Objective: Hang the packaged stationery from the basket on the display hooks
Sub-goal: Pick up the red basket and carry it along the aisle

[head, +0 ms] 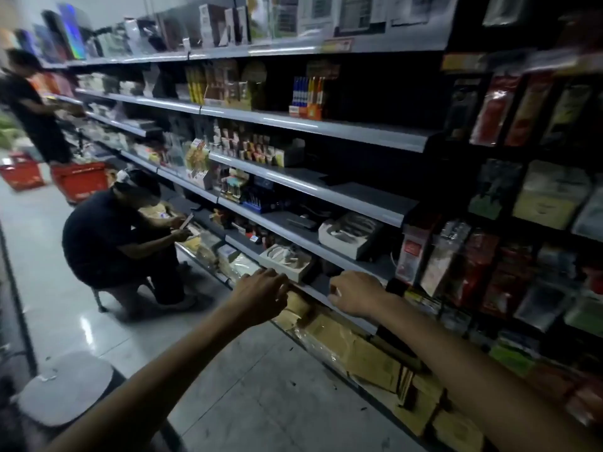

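Two bare forearms reach in from the near edge of the view, side by side, stretched toward a low shelf (342,316) in a dim shop aisle. The left hand (261,296) hovers at the shelf's front lip, just short of a white boxed tray (287,261). Its back is up, its fingers are loosely bent and a little spread, and it holds nothing. The right hand (355,295) is just to its right and apart from it, with fingers curled down and under. Whether it pinches anything cannot be told, as the fingertips are hidden behind the knuckles.

Packaged stationery (528,197) hangs in rows on the dark panel (470,31) at the right (red, yellow, green and clear packs, labels too blurred to read). What the packs hang from is hidden behind them, and the right edge of the view cuts off the outer rows.

Two red baskets (80,184) stand on the floor at the far left, well apart from both hands — their contents cannot be made out. Nearer, a crouching person (111,243) in dark clothes handles something small at the lower shelves. A standing person (29,106) farther off is partly cut off by the left edge.

Brown flat packs (368,357) lie on the bottom shelf below the hands. A round grey stool top (65,386) sits at the near left.
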